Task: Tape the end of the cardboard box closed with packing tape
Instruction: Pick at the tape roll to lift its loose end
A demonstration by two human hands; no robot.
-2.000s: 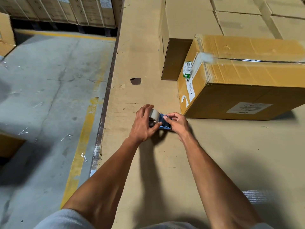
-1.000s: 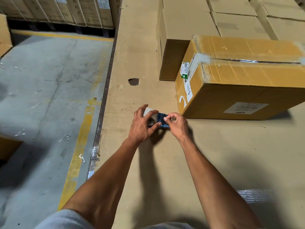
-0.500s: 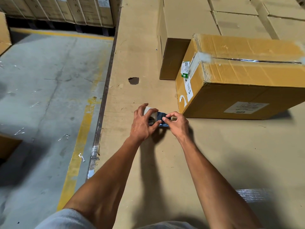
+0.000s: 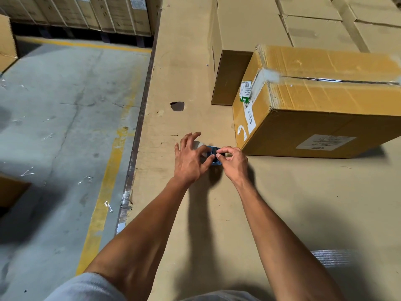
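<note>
A large yellowish cardboard box point(image 4: 325, 101) lies on the cardboard-covered surface at the right, its label-covered end facing left, with clear tape along its top seam. Just left of its lower corner, both hands hold a blue tape dispenser point(image 4: 213, 156) carrying a pale tape roll point(image 4: 200, 145). My left hand point(image 4: 191, 159) wraps over the roll, fingers spread. My right hand point(image 4: 232, 160) pinches at the dispenser's front with thumb and forefinger. The dispenser is mostly hidden by the hands.
Plain brown boxes point(image 4: 249, 29) are stacked behind the yellowish one. A small dark hole point(image 4: 177, 106) marks the cardboard surface point(image 4: 217, 213). The surface edge point(image 4: 134, 148) drops to a concrete floor point(image 4: 60, 127) with a yellow line at the left; more boxes line the far wall.
Both hands stay at the dispenser with only small finger shifts; my left hand's fingers have spread slightly over the roll. The box has not moved.
</note>
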